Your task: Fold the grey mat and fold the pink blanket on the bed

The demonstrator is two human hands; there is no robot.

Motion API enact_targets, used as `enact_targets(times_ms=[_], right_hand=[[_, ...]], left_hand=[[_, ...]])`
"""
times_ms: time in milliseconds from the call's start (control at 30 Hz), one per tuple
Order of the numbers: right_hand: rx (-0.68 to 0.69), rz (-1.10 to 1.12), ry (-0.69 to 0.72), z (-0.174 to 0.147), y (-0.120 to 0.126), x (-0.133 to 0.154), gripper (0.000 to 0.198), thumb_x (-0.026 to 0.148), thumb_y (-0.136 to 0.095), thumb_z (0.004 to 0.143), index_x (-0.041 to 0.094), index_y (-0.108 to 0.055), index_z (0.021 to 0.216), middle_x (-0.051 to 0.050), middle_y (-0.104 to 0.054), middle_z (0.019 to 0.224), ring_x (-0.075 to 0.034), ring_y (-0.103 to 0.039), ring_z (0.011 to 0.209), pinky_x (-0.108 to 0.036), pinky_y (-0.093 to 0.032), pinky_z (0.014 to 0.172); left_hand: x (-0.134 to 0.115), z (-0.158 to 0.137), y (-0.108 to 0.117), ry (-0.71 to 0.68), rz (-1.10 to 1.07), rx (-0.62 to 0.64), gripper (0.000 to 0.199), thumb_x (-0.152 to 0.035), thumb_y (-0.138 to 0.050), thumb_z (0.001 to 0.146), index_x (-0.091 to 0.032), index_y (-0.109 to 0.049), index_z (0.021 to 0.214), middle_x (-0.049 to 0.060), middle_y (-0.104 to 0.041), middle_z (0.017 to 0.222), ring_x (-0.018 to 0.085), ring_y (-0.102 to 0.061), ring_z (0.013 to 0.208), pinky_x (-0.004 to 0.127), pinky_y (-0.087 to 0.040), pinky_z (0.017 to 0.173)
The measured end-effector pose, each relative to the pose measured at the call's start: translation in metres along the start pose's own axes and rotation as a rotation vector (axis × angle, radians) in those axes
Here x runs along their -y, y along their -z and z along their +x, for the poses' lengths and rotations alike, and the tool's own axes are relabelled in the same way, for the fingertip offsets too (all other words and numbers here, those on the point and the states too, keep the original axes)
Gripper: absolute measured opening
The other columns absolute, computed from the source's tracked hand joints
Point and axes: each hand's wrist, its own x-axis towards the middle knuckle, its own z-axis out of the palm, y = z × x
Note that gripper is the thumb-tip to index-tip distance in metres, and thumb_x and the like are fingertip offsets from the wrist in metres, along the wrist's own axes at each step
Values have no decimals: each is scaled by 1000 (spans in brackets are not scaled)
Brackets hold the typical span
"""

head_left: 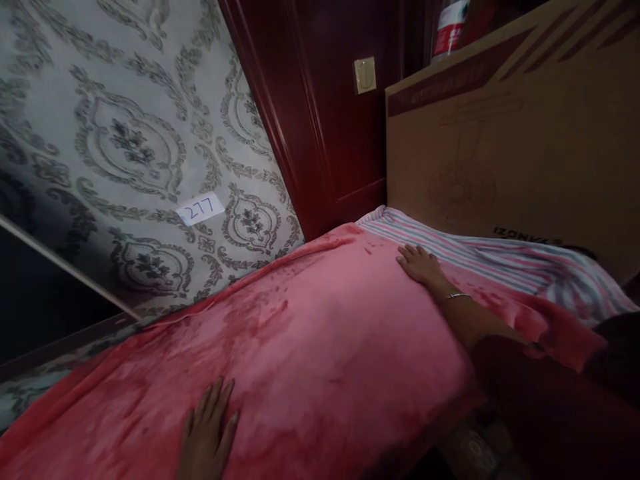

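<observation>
A fuzzy pink blanket (330, 333) with darker red patches is spread over a long surface in front of me. My left hand (207, 427) lies flat on it near the bottom of the view, fingers stretched out and the thumb apart. Near the blanket's far right end, my right hand (420, 263) rests palm down with its fingers extended, a thin bracelet on the wrist. Just beyond that hand, a striped cloth (450, 250) in white, pink and grey lies bunched along the blanket's edge. Neither hand grips anything.
A large cardboard box (540, 153) stands behind the striped cloth, with a bottle with a red label (450, 30) behind its top edge. Patterned wallpaper (135, 153) carries a paper label (200, 209) marked 277. Dark red wood panelling (330, 120) holds a switch plate (365, 75).
</observation>
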Motion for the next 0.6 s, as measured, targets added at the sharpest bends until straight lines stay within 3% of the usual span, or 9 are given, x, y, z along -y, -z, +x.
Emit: enact_targets(times_ms=[167,333,433,533,600], right_hand=[[-89,-11,-65,-1,-12,-2,63,45,-18,102,20,-46,152,-12,-37,162,-35,-33,147,-63,-32,113],[-5,-6,-108,4,-7,-9,63,48,-21,101,21,-47,151,-15,-33,163,-36,-31,148,-67,-33,110],[-18,-54,-161,-3,-3,5,63,50,-27,100,18,-51,148,-20,-30,163,-41,-26,149,-71,-32,108],[-79,-91,87,-37,-10,51,62,49,-27,101,17,-52,147,-21,-33,162,-40,-27,149,-69,-32,109],[1,-68,333,-72,-20,97,59,48,-26,102,22,-51,149,-17,-35,162,-37,-31,149,-66,-35,110]], left_hand=[[-7,-2,2,-6,8,-9,55,-36,-37,98,-25,-52,150,8,-48,157,27,-38,150,57,-27,122],[-20,-5,8,6,-1,5,53,-38,-41,100,-25,-51,150,10,-47,158,27,-36,151,56,-27,122],[-27,-6,12,6,-21,14,53,-37,-43,100,-25,-50,151,10,-42,160,28,-34,152,57,-26,122],[-33,-6,14,15,-38,23,52,-36,-45,100,-25,-50,151,11,-41,161,29,-33,152,58,-26,122],[-37,-7,17,18,-48,39,53,-37,-45,100,-24,-49,152,11,-40,162,30,-32,152,58,-25,122]])
